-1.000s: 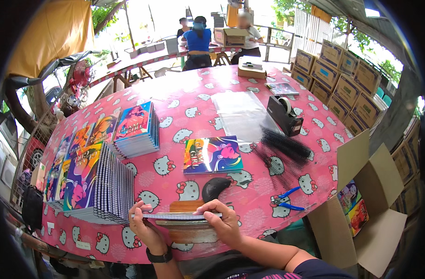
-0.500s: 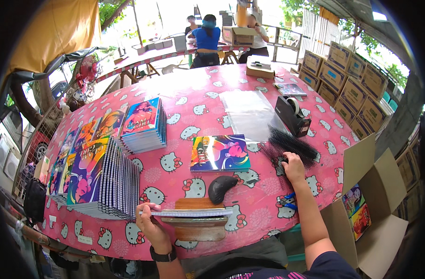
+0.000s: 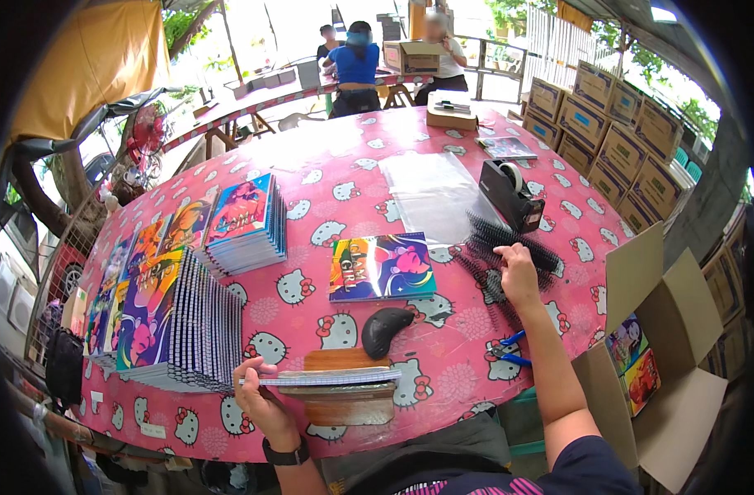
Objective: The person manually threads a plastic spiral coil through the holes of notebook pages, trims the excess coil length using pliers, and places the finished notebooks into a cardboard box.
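Here, my left hand (image 3: pixel 265 404) was low at the near edge of the pink round table with the white cat pattern (image 3: pixel 327 165), wrist bent upward, a black watch on it. Its fingers were curled and closed, pinching the left end of a thin stack of white punched paper sheets (image 3: pixel 323 378), which lay flat on a brown wooden block (image 3: pixel 344 388) in front of me. Just behind the block sat a black smooth rounded tool (image 3: pixel 385 330).

My right arm was stretched forward and to the right, almost straight, the forearm crossing above blue-handled pliers (image 3: pixel 505 351). My right hand (image 3: pixel 519 276) was palm down on the pile of black plastic binding combs (image 3: pixel 496 256), fingers bent together and touching them; if they really gripped one, I could not tell.

Near the combs stood a black tape dispenser (image 3: pixel 513 194). A colourful notebook (image 3: pixel 382 266) lay in the middle of the table, and rows of finished spiral notebooks (image 3: pixel 175 318) stood at my left.
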A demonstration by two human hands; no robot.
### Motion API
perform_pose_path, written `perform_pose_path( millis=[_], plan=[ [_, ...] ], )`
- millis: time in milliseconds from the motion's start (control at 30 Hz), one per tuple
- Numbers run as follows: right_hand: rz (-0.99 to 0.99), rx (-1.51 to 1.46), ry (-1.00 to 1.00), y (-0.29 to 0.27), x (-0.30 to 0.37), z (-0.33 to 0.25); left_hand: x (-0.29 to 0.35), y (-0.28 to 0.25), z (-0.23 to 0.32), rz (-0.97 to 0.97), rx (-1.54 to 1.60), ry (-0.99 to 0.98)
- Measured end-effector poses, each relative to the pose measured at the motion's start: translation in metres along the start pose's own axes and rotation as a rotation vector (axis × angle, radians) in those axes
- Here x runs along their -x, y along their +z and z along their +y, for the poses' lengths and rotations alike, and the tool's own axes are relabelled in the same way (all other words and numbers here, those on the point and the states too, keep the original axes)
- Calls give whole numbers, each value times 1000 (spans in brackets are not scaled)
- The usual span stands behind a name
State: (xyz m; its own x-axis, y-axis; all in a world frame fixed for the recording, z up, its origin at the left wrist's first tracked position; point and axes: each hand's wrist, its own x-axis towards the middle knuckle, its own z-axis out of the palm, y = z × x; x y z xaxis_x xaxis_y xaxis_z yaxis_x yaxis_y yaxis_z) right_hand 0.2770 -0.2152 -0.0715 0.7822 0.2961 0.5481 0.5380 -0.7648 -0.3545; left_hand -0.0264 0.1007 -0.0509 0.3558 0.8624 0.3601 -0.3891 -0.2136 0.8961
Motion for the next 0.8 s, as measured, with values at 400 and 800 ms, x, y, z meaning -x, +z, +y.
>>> perform_pose_path(
  millis=[400, 800],
  plan=[
    [17, -60, -45, -3, -10, 9, 1, 3, 3, -13, 4, -14],
    [-200, -622, -17, -94, 12, -94, 1, 4, 5, -28, -33, -49]
  ],
)
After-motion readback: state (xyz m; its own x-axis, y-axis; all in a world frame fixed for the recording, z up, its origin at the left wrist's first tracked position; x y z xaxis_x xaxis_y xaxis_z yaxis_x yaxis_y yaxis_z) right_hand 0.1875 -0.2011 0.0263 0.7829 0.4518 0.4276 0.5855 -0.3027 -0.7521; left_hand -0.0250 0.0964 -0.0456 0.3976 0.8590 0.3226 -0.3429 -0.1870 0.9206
